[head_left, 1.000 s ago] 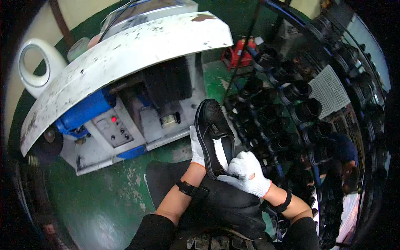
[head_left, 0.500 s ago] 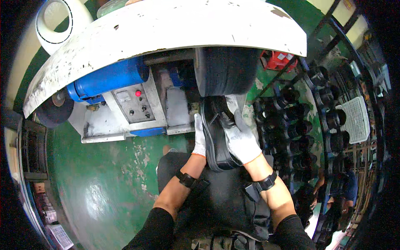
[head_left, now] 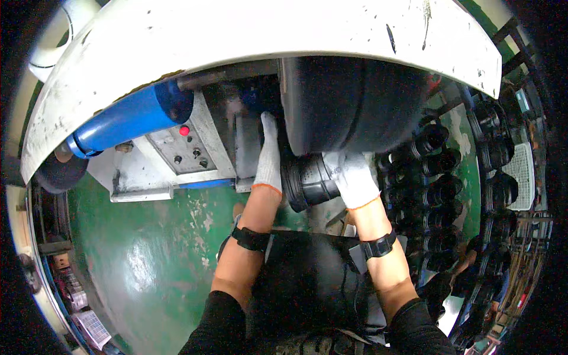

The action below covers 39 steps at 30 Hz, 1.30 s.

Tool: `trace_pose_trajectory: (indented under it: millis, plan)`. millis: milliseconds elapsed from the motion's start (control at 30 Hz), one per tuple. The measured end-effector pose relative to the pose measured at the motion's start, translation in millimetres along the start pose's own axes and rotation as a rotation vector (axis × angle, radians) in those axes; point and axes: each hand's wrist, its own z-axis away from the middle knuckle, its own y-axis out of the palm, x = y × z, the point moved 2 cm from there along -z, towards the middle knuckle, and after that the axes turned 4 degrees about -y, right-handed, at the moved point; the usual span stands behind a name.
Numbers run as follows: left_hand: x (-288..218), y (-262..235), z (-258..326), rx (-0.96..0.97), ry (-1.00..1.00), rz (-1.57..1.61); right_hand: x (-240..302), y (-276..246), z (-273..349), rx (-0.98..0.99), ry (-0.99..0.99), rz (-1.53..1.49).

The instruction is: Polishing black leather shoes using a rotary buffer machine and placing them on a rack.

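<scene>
Lying between left fingers (head_left: 270, 131), grip unclear, and right fingers (head_left: 341, 165) clamped on it, black shoe (head_left: 309, 179)

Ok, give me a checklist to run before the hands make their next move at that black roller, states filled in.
1. Gloves on: ok. The left hand and right hand both wear white gloves.
2. Shoe firmly gripped: cannot tell. The black shoe sits between the hands, but the hold is partly hidden.
3. Right fingertips in view: not ok. They are out of sight by the lower edge of the black roller.
4. Sleeves back from the roller: ok. Both black sleeves end well behind the gloves.
5. Red button uncovered: ok. Nothing lies over it.
6. Roller stopped: cannot tell from a still picture.
</scene>
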Motion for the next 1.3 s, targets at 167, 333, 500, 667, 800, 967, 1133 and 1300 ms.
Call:
trace_pose_trajectory:
  millis: [167,333,500,667,800,967,1133,1300]
  plan:
    - [-24,-49,-20,-0.140,0.136,-0.097,-4,22,-8,0.092,0.052,-0.031]
    - [-17,-18,-10,-0.211,0.088,-0.067,8,-6,16,0.389,0.124,0.173]
    - [3,-16,-8,-0.215,0.221,-0.109,9,-3,21,0.136,0.047,0.174]
    - [-2,-25,-11,-0.302,0.120,-0.213,12,-7,11,0.021,-0.026,0.206]
    - [-6,-2,0,-0.470,0.169,-0.258,12,-7,15,-0.048,-0.131,0.256]
    - [-13,-33,-4,-0.357,0.152,-0.477,-11,16,31,0.187,-0.082,0.250]
    - [-10,3,6,-0.335,0.083,-0.481,-32,31,25,-0.148,0.375,-0.677]
    - [-8,-11,8,-0.183,0.030,-0.373,-29,21,28,0.157,0.031,0.204]
